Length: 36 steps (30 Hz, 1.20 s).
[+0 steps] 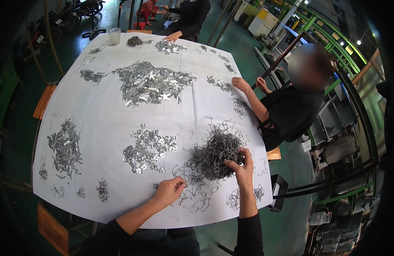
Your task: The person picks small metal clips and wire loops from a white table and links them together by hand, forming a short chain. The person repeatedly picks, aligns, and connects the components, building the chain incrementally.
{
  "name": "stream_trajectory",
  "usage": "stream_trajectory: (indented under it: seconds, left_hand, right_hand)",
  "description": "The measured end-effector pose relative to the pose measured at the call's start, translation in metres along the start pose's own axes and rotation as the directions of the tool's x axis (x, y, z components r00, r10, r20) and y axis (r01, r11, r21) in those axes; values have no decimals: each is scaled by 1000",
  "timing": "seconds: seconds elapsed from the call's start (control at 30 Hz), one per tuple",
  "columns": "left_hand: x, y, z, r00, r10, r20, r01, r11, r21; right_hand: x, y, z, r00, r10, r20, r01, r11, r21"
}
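A dark tangled heap of bent wire hooks (216, 154) stands at the right of the white-covered table (101, 128). My right hand (244, 171) is at its right edge, thumb and fingers curled around some of the hooks. Left of the heap, my left hand (168, 192) rests low over the table with its fingers closed. A bit of metal shows by its fingertips, but what it holds is mostly hidden. Loose hooks (200, 200) lie scattered between my hands. Beyond my left hand is a pile of small silver buckle-like metal pieces (150, 149).
A large mound of flat metal strips (152, 83) covers the table's far middle; a smaller strip pile (64, 147) lies left. A co-worker (290, 102) sits at the right edge, another person (190, 19) at the far side. A clear cup (114, 36) stands far left.
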State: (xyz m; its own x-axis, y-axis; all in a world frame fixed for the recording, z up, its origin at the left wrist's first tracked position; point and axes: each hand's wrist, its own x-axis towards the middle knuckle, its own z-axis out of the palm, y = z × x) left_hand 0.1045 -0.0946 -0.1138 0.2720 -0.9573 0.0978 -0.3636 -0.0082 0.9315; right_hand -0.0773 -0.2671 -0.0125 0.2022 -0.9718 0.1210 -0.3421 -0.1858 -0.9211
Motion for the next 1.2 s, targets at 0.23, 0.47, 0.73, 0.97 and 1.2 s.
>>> stream_trajectory:
  seconds: [0.23, 0.47, 0.73, 0.97, 1.2]
  left_hand:
    - [-2, 2, -10, 993, -119, 27, 121, 984, -132]
    - [-7, -6, -8, 996, -83, -34, 80, 994, -79]
    - [-9, -11, -10, 990, -143, 0, 141, 975, -172]
    - [-12, -9, -29, 925, -365, 108, 380, 877, -295]
    - [-27, -4, -46, 941, -321, 110, 338, 854, -395]
  right_hand:
    - [-15, -8, 0, 987, -160, -25, 154, 974, -169]
    - [-13, -7, -8, 1000, -12, 20, 11, 999, 31]
    - [-5, -8, -11, 993, -80, -88, 81, 997, -3]
    - [16, -4, -17, 995, -59, -74, 58, 998, -18]
    - [50, 28, -22, 961, -263, -88, 202, 880, -431]
